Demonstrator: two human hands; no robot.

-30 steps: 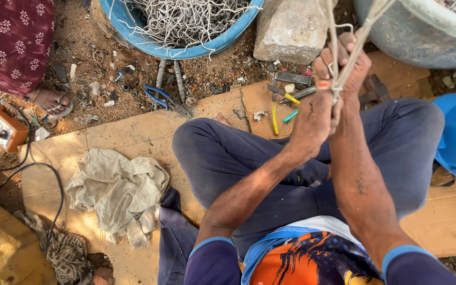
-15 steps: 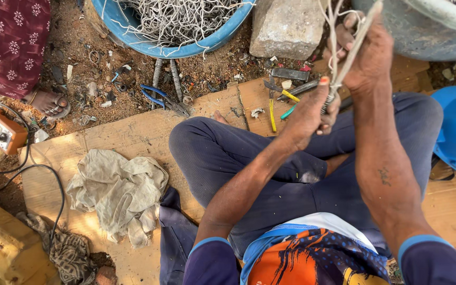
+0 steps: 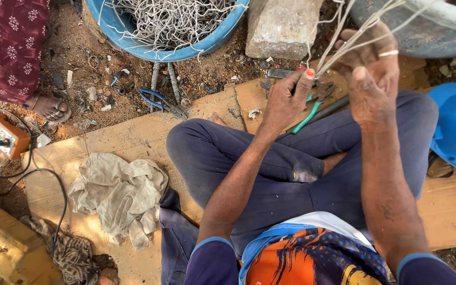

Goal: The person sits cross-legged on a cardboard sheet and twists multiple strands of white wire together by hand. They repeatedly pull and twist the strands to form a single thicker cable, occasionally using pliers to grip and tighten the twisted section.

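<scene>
Both hands raised over crossed legs, likely to keep the wires taut and clear of the lap. Right hand closed around the bundle of pale wires; left hand pinches the lower end, thumb and fingers together. Versus 0.5 s ago: hands sit further apart, the left lower. 1 blue tub of tangled wire lies ahead, well apart.

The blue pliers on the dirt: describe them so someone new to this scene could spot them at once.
Start at the blue tub of tangled wire at the top. Just below its rim, on the bare dirt by the top edge of the cardboard, lie the pliers. Their blue handles set them apart from the green-handled tool under the left hand.
</scene>
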